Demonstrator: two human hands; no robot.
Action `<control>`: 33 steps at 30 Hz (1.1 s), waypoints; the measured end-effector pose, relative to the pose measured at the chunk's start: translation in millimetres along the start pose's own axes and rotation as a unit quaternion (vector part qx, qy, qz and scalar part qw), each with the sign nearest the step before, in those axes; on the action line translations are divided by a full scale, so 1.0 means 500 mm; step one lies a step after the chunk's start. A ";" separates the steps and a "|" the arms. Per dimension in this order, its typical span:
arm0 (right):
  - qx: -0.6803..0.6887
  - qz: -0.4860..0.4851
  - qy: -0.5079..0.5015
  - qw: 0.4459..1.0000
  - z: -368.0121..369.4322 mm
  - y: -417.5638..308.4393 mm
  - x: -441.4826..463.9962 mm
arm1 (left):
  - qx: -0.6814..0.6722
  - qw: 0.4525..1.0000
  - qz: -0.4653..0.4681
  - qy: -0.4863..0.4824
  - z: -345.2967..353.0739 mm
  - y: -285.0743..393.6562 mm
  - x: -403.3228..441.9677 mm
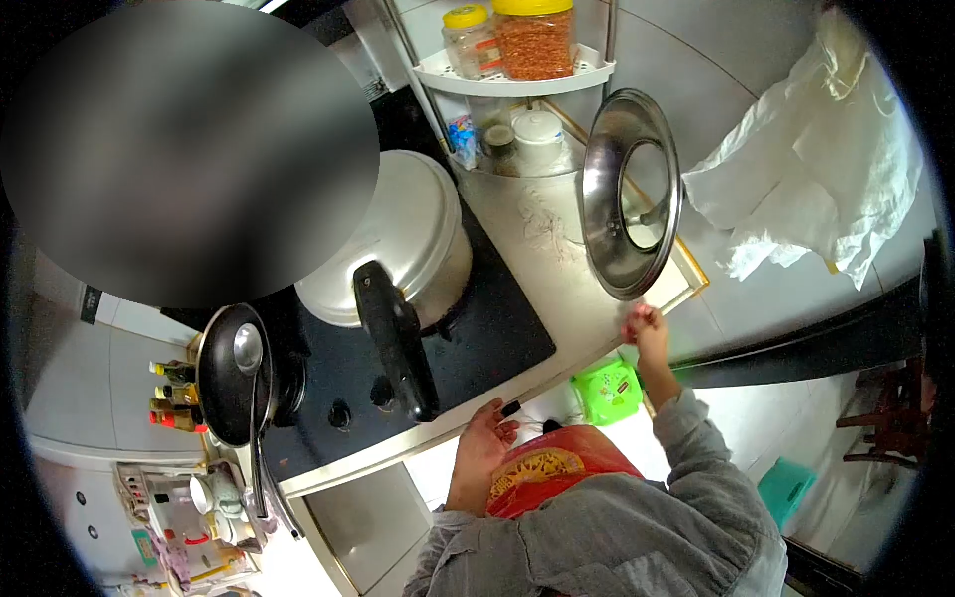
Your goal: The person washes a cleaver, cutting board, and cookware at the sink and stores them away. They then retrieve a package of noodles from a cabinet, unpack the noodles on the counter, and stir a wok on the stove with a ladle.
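My right hand [648, 330] grips the rim of a round metal lid [603, 199] with a glass centre. The lid stands on edge above the right end of the counter. My left hand [484, 438] is low by the counter's front edge, its fingers loosely apart and holding nothing I can make out. A small black piece [510, 408] shows beside its fingertips. Nearest to that hand is the black handle [398, 343] of a silver pressure cooker [438, 234], which sits closed on the black stove [487, 333].
A black wok [224, 383] with a ladle [249, 348] stands on the left burner, beside sauce bottles [177, 393]. A corner rack [517, 85] holds jars. A white plastic bag [816, 169] hangs at right; a green stool [609, 391] is below. A blurred oval hides the upper left.
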State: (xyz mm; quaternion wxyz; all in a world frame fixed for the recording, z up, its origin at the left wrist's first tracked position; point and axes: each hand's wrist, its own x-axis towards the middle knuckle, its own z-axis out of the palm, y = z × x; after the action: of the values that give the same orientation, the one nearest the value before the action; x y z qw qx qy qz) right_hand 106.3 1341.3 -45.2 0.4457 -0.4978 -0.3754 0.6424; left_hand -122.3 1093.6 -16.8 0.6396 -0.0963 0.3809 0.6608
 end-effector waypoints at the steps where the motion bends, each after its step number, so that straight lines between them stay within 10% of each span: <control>1: -0.038 0.020 -0.009 0.999 0.001 0.031 -0.025 | -0.011 1.000 0.000 0.026 -0.010 0.003 -0.005; 5: -0.107 0.081 -0.097 0.986 0.073 0.048 -0.130 | -0.031 0.996 0.014 0.085 -0.024 0.030 -0.049; 11: -0.170 -0.120 -0.261 0.943 0.214 0.083 -0.151 | 0.007 0.990 0.066 0.125 -0.019 0.048 -0.102; 21: -0.365 -0.087 -0.677 0.634 0.371 0.173 -0.384 | -0.165 0.941 0.229 0.186 -0.176 0.000 -0.279; 33: -0.381 -0.124 -0.800 0.446 0.518 0.259 -0.834 | -0.265 0.884 0.318 0.219 -0.438 -0.075 -0.629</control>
State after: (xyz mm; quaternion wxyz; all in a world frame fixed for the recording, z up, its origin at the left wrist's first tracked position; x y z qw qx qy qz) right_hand -127.1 895.2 19.7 -0.2121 0.1689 -0.8305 0.4866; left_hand -115.3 709.6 10.5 0.2462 -0.2787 0.3319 0.8669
